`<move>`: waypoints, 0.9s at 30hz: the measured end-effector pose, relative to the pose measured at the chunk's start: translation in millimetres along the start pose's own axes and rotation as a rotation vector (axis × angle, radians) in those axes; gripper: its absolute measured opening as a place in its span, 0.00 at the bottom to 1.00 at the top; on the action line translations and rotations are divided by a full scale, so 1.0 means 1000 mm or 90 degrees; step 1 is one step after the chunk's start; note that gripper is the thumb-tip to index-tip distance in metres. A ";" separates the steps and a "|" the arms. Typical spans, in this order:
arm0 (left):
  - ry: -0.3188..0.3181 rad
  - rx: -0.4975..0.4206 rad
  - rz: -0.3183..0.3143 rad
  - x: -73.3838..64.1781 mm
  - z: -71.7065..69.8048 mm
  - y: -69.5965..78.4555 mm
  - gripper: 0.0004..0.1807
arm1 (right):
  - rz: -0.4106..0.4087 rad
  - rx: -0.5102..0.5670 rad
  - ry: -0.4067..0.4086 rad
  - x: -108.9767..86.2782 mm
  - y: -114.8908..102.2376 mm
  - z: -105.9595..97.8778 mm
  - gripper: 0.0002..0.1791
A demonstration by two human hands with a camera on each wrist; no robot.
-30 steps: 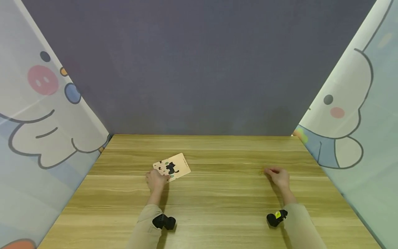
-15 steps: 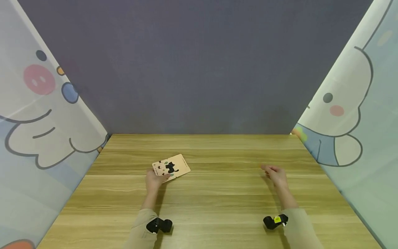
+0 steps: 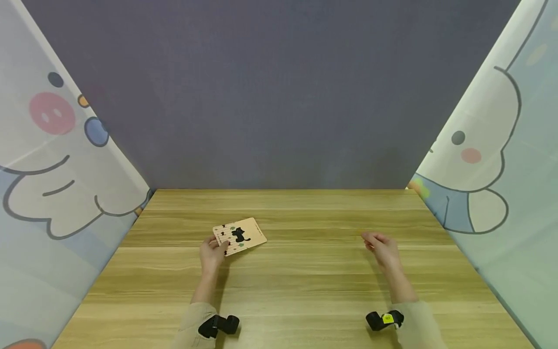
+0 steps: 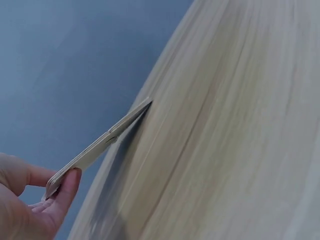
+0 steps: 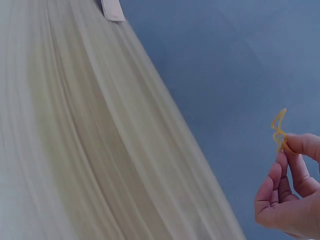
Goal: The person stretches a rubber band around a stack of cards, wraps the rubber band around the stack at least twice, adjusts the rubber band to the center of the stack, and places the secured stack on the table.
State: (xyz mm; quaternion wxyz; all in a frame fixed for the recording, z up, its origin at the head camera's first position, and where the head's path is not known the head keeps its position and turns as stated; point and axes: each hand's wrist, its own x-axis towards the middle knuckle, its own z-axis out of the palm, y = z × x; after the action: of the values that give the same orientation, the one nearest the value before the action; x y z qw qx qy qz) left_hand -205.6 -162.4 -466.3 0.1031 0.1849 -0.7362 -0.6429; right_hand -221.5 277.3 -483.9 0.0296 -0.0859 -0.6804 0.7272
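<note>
Left hand (image 3: 211, 255) and right hand (image 3: 384, 251) have both shifted slightly leftward since a second ago. Nearest, black cameras (image 3: 226, 324) sit on pale sleeves (image 3: 192, 329). Beyond them, the left hand pinches a cat-printed card (image 3: 249, 233), layered at its edge and tilted, over the desk (image 3: 305, 276); the right hand pinches a thin, twisted yellow loop (image 5: 281, 119), well apart from it. A dark grey backdrop (image 3: 279, 97) stands farthest.

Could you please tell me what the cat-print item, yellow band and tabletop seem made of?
Cat-print item: probably paper or thin card, matte; layered edges show in the left wrist view.
Yellow band: perhaps rubber, given its thin, twisted loops; finish too small to tell.
Tabletop: wood or wood-look laminate, with streaky grain and a faint sheen.
</note>
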 end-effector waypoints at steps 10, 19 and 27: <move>0.040 -0.039 0.050 -0.014 0.009 0.007 0.26 | -0.035 0.016 -0.008 -0.016 -0.019 0.017 0.09; 0.007 -0.073 0.066 -0.036 0.027 0.011 0.25 | -0.047 0.097 0.004 -0.050 -0.067 0.046 0.15; -0.025 -0.100 0.084 -0.051 0.040 0.013 0.26 | -0.124 0.106 -0.061 0.009 0.015 0.017 0.09</move>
State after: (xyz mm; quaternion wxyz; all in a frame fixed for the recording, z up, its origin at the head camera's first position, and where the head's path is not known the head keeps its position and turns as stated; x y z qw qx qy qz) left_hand -176.9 -104.1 -455.5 0.1452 0.1145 -0.6960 -0.6939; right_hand -231.8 261.0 -498.1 0.0742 0.0181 -0.6234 0.7781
